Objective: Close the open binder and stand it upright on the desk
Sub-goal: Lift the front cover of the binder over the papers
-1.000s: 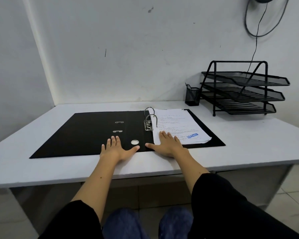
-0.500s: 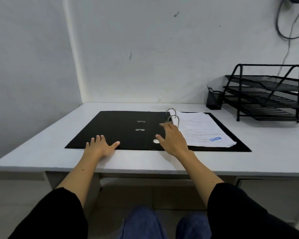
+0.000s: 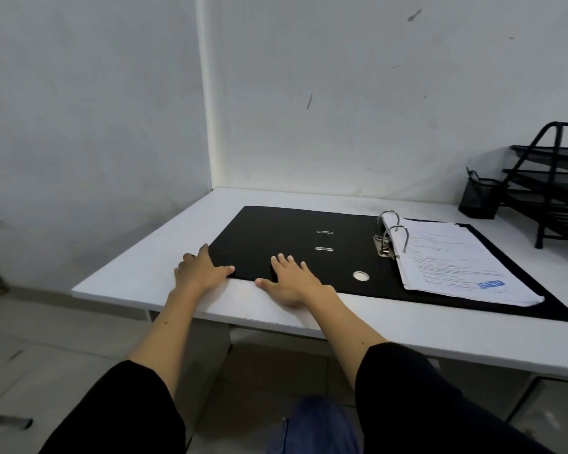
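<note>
Nearest the camera, two forearms in black sleeves reach over the front edge of the white desk. The right hand lies palm-down with fingers spread apart, fingertips on the near edge of the black binder. The left hand rests at the binder's near-left corner, thumb on the cover, fingers curled around the corner. The binder lies open and flat. Its metal rings hold a paper stack on the right half. Farther right stand a mesh pen cup and a black tray rack.
</note>
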